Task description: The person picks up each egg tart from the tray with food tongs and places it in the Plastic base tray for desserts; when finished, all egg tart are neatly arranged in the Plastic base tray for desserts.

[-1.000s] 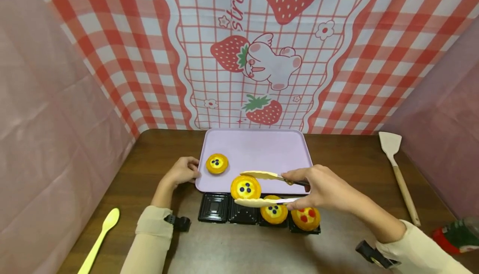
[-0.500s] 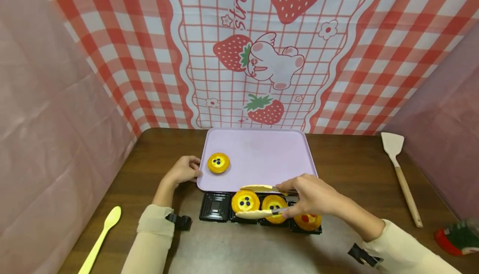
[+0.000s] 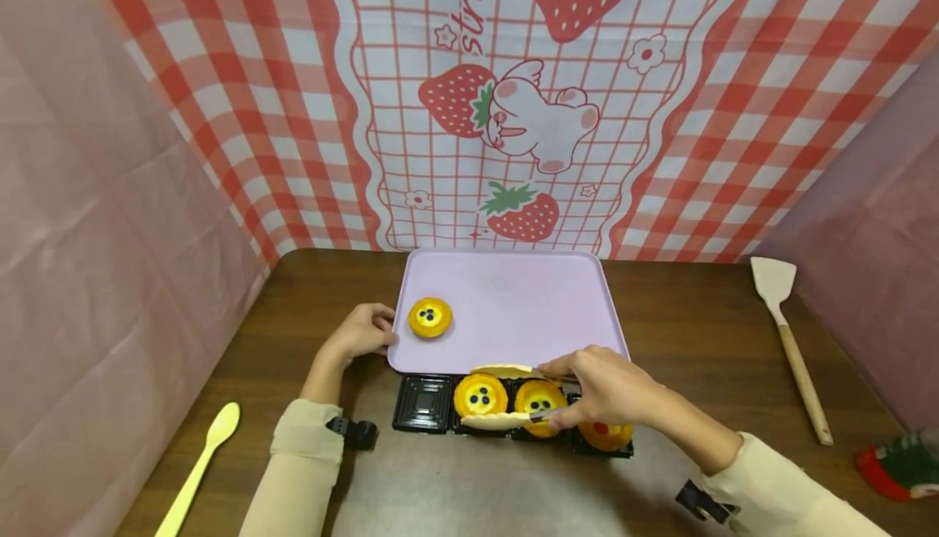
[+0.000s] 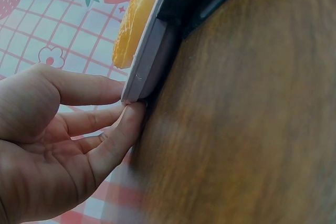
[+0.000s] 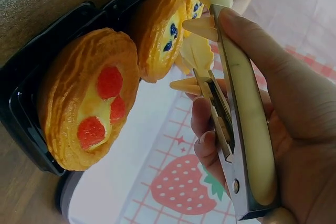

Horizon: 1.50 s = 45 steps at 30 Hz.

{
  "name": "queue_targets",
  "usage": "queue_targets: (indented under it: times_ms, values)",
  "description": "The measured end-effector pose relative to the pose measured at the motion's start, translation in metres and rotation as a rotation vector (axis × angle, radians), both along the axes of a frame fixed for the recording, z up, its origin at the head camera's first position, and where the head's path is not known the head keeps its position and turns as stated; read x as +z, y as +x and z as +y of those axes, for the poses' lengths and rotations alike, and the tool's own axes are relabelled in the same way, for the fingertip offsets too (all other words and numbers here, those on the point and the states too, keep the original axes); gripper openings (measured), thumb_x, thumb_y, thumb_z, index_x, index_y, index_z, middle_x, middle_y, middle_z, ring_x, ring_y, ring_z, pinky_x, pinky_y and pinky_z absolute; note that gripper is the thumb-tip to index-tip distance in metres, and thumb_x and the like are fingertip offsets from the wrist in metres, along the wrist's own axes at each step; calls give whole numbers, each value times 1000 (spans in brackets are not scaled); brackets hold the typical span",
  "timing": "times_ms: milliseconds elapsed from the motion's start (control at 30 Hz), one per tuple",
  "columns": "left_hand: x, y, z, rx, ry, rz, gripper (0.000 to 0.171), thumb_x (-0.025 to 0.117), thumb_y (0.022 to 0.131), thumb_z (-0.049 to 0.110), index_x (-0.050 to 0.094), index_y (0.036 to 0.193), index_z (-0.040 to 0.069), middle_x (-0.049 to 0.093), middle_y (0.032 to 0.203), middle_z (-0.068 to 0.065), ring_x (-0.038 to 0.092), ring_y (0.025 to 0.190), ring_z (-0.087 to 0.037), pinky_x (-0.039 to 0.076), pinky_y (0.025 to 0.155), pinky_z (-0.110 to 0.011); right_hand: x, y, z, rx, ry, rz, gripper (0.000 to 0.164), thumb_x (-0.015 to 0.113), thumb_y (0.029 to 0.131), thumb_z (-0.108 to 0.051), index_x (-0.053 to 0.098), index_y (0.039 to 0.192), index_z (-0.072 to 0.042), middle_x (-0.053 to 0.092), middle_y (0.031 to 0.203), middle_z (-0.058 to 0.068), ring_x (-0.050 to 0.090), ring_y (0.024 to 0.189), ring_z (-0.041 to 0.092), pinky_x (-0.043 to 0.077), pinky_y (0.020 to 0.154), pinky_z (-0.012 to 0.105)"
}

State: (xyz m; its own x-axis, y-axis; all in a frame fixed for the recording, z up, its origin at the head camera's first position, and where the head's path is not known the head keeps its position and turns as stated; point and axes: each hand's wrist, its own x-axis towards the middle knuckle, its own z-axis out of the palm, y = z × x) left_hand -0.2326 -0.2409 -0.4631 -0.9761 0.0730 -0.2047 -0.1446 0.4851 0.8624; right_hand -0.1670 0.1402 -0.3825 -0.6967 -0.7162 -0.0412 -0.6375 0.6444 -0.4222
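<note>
My left hand pinches the left rim of a lilac tray between thumb and fingers. On that tray, near the rim, lies a blueberry tart. In front stands a row of black square cups, the leftmost bare. My right hand grips serving tongs whose cream tips stand either side of a second blueberry tart in the second cup. Whether the tips touch it, I cannot tell. Another blueberry tart fills the third cup. A red-topped tart sits in the rightmost cup, partly hidden by my right hand.
A yellow spoon lies at the left of the brown table. At the right lies a spatula with a wooden handle, and a red and green object is near the edge. A checked cloth hangs behind.
The tongs have come down and lowered the blueberry tart from above the tray's front edge into the second cup. Their tips now stand slightly wider around it. My left hand stays on the tray.
</note>
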Motion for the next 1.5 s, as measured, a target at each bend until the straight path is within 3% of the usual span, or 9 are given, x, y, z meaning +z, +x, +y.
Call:
queue_targets:
  times_ms: [400, 600, 700, 933, 1033, 1500]
  values:
    - [2, -1, -1, 7, -1, -2, 43, 67, 76, -2, 52, 116, -11, 55, 83, -15, 57, 67, -19, 58, 60, -32, 6, 0, 2, -46, -3, 13, 86, 79, 59, -60, 60, 126, -11, 66, 116, 1, 62, 103, 13, 54, 84, 35]
    - [2, -2, -2, -1, 2, 1, 43, 66, 77, -1, 52, 116, -11, 56, 84, -15, 57, 67, -19, 58, 60, -32, 17, 0, 4, -75, -29, 15, 85, 82, 59, -56, 58, 129, -14, 66, 117, 0, 60, 107, 12, 53, 87, 35]
    - [2, -2, -2, 4, 0, 2, 43, 66, 77, -2, 52, 116, -11, 56, 83, -15, 57, 67, -19, 58, 60, -32, 23, -1, 4, -71, -36, 32, 85, 81, 59, -56, 58, 129, -13, 65, 117, 1, 61, 105, 12, 54, 85, 33]
    - [2, 0, -1, 1, 8, 15, 43, 66, 76, -3, 51, 116, -13, 56, 83, -16, 57, 67, -19, 58, 60, -34, 35, -2, 3, -101, -53, 13, 87, 80, 58, -58, 56, 130, -15, 64, 116, -1, 55, 79, 9, 49, 64, 21]
    - [1, 0, 0, 2, 14, 14, 43, 65, 76, -3, 51, 116, -13, 55, 82, -16, 57, 67, -19, 58, 60, -34, 39, -3, 2, -113, -64, 7, 88, 81, 59, -58, 56, 131, -15, 64, 116, -2, 54, 77, 11, 48, 63, 20]
    - [-2, 1, 0, 15, -6, 4, 43, 66, 76, -2, 53, 116, -10, 56, 83, -15, 57, 66, -20, 57, 58, -32, 55, -34, -31, -39, -126, 148, 91, 73, 63, -66, 54, 132, -9, 65, 111, -1, 56, 82, 10, 52, 71, 27]
